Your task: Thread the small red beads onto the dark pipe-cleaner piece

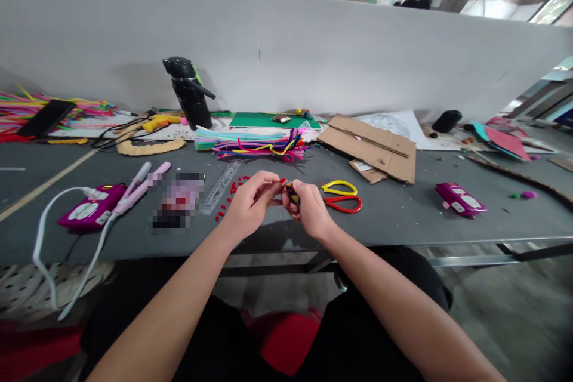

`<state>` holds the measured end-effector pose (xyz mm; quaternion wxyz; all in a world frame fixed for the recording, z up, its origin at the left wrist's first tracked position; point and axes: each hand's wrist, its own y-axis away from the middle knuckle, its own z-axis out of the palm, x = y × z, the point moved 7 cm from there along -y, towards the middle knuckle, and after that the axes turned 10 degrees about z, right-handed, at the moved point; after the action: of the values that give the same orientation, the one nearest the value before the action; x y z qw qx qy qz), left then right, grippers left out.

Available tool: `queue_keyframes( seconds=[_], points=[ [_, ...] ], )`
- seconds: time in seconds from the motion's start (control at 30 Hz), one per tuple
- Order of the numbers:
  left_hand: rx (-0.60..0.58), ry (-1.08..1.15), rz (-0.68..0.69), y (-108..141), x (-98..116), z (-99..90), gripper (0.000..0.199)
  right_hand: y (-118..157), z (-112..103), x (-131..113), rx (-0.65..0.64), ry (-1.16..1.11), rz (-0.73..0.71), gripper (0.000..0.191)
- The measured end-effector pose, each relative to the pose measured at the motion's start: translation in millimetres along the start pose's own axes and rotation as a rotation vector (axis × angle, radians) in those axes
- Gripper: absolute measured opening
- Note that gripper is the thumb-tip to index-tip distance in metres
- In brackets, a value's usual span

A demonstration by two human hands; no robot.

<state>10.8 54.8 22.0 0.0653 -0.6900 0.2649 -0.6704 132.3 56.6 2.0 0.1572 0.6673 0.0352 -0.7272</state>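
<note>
Over the front part of the table, my left hand (253, 202) is closed in a pinch on a small red piece (283, 181). Right beside it, my right hand (308, 206) wraps round a small black-and-yellow object (293, 194), mostly covered by the fingers, its kind unclear. The two hands nearly meet at the red piece. Several loose red pieces (231, 190) lie to the left of my left hand, near a clear ruler (219, 188). Just right of my right hand lie scissors (344, 203) with one yellow and one red handle loop.
Behind the hands lie bundled pipe cleaners (255, 143) and cardboard (371, 146). A black bottle (190, 92) stands at the back left. On the left are a pink hair straightener (138, 191), a purple box (92, 209) with a white cable, and a pixelated item (179, 200). Another purple box (460, 199) lies right.
</note>
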Motion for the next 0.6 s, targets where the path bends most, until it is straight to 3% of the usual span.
queue_keyframes(
  seconds=[0.4,0.6],
  points=[
    [0.048,0.013,-0.005,0.0,-3.0,-1.3,0.022,-0.2,0.0,0.8,0.027,-0.018,0.019,0.064],
    [0.100,0.484,-0.215,-3.1,-5.2,-3.2,0.011,1.0,-4.8,-6.0,0.049,0.011,0.010,0.061]
  ],
)
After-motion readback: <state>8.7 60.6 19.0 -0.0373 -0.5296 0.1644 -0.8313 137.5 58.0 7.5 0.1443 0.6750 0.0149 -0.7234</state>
